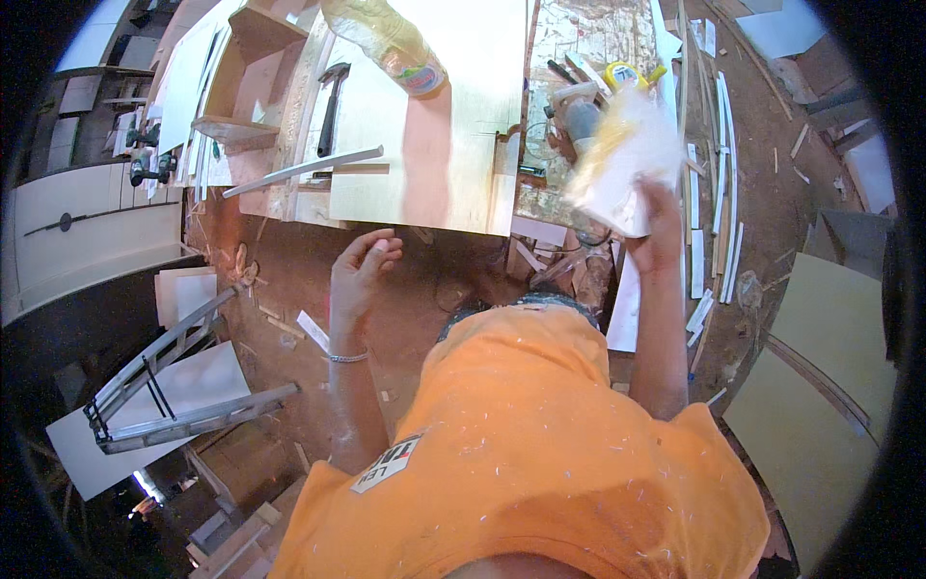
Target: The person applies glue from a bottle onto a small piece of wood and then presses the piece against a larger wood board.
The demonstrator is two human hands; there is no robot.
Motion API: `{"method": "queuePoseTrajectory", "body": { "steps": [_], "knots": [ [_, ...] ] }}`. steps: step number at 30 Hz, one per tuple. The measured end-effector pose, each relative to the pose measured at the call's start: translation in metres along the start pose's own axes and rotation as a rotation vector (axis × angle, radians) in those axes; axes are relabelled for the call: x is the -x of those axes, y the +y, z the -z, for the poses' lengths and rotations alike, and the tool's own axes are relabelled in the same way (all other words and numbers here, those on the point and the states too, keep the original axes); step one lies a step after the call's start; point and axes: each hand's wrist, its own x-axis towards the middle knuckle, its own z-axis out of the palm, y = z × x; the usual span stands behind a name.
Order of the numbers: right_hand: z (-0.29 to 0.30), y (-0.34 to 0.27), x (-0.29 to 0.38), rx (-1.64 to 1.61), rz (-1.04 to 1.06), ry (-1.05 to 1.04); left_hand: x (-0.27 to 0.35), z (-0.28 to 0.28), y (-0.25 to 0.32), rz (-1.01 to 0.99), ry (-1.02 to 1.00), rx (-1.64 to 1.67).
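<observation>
My right hand (658,224) grips the lower edge of a white, motion-blurred piece (626,170) with a yellowish streak; whether it is a board or a packet I cannot tell. It hovers over the right part of the workbench, beside a yellow tape measure (623,74) and a power tool (581,119). My left hand (372,253) is raised before the bench edge, fingers curled loosely, holding nothing. Beyond it a pale wooden panel (463,145) carries a plastic bottle (391,43). A claw hammer (329,108) and a light-coloured narrow strip (311,170) lie to the panel's left.
An open wooden box frame (253,79) and drills (150,155) are at the bench's far left. A folding metal ladder (195,416) rests at lower left. Long white strips (725,188) and offcuts litter the floor at right, near large leaning panels (817,362).
</observation>
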Motion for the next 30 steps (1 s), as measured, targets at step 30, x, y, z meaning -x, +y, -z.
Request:
{"method": "queuePoseTrajectory", "body": {
  "steps": [30],
  "knots": [
    [-0.099, 0.101, 0.009, -0.017, -0.012, -0.383, -0.161, 0.13, -0.096, 0.3, -0.679, -0.268]
  ]
}}
